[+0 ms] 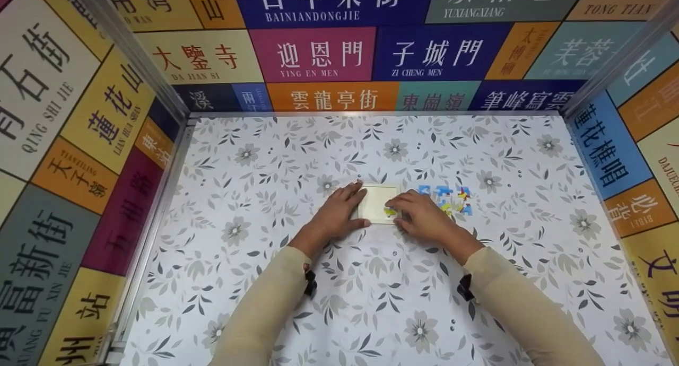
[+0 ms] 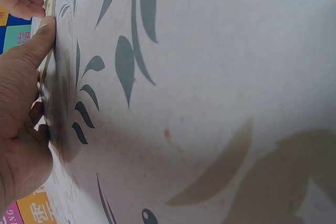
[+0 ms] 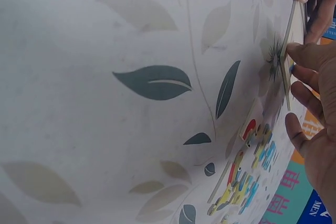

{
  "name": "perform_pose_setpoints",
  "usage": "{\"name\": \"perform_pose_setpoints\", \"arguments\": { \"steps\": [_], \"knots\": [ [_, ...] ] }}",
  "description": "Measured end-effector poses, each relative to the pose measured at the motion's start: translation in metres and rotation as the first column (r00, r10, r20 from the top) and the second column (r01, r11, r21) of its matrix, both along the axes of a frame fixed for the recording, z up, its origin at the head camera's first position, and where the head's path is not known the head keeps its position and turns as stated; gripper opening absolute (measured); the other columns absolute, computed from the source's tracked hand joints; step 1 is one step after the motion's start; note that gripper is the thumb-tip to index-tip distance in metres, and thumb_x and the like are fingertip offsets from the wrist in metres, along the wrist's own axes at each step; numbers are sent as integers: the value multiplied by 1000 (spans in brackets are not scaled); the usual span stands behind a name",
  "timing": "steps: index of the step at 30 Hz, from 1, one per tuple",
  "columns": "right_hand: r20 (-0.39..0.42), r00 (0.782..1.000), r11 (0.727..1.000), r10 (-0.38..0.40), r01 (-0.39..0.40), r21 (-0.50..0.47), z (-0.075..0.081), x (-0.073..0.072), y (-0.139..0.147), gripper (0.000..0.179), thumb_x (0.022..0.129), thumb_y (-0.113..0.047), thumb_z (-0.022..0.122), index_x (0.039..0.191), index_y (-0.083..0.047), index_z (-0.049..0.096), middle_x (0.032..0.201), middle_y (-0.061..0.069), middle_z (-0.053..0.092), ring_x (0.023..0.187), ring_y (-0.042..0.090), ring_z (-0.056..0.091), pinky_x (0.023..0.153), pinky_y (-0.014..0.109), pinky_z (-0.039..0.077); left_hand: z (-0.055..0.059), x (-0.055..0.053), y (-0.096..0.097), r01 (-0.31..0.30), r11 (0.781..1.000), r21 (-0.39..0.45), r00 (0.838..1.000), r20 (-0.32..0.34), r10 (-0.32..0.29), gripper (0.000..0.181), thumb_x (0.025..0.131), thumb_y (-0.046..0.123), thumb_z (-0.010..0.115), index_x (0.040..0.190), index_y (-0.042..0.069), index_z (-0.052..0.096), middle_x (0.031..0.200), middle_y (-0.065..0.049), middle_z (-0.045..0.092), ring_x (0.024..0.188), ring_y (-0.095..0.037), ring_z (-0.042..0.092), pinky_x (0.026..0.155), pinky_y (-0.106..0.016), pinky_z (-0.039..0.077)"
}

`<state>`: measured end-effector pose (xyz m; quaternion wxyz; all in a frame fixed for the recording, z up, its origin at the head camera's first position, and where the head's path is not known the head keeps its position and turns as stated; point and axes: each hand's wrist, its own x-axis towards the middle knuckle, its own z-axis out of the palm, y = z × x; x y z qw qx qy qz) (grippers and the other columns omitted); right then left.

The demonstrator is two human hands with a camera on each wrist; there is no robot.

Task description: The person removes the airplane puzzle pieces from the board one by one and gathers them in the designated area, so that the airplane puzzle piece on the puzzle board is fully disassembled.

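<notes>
A shallow cream puzzle tray [image 1: 375,198] lies flat on the patterned surface in the head view. My left hand [image 1: 334,211] grips its left side, thumb at the near corner and fingers along the far left edge. At the tray's lower right, my right hand [image 1: 425,217] pinches a yellow-green puzzle piece [image 1: 390,211] that its fingers partly cover. Just right of that hand lie several loose puzzle pieces [image 1: 443,191] in blue, yellow and red, partly hidden by it. The right wrist view shows these colourful pieces [image 3: 252,166] lying close together beside the tray's edge [image 3: 287,72].
A white cloth [image 1: 286,159] with grey flowers and leaves covers the table. Upright panels [image 1: 318,55] with coloured blocks of lettering enclose the back and both sides. Dark wrist straps [image 1: 465,287] sit at the sleeve cuffs.
</notes>
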<state>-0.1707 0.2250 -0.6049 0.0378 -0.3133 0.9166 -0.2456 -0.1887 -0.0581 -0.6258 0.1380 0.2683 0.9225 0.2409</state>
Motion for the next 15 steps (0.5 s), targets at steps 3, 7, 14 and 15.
{"name": "perform_pose_setpoints", "arguments": {
  "steps": [3,7,14,15],
  "knots": [
    [-10,1000,1000,11,-12,-10,-1,0,0,36,100,-11,80,135,-8,76,136,13,76,124,39,67,107,64,54,0,0,0,2,1000,-2,1000,-6,-2,85,107,50,71,174,12,35,185,-8,25,170,-35,27,140,-51,25],
    [-31,999,999,27,-28,-18,-2,0,0,32,100,-8,80,132,-7,77,135,14,75,119,39,67,104,62,54,0,1,0,2,1000,3,1000,-8,-2,85,107,49,71,174,11,36,185,-9,26,170,-35,28,140,-51,25],
    [-22,999,998,46,-46,-30,0,1,-2,31,100,-5,79,132,-5,77,136,15,71,123,39,67,109,58,56,0,0,0,6,1000,15,1000,-28,-6,85,106,48,72,173,10,37,184,-10,27,168,-38,31,139,-52,27],
    [-17,999,998,46,-46,-31,0,1,-2,31,100,-5,78,132,-5,76,137,15,71,125,38,67,110,57,56,0,0,0,7,1000,15,1000,-28,-6,85,106,49,72,173,10,37,184,-10,27,168,-38,31,139,-52,27]
  ]
}}
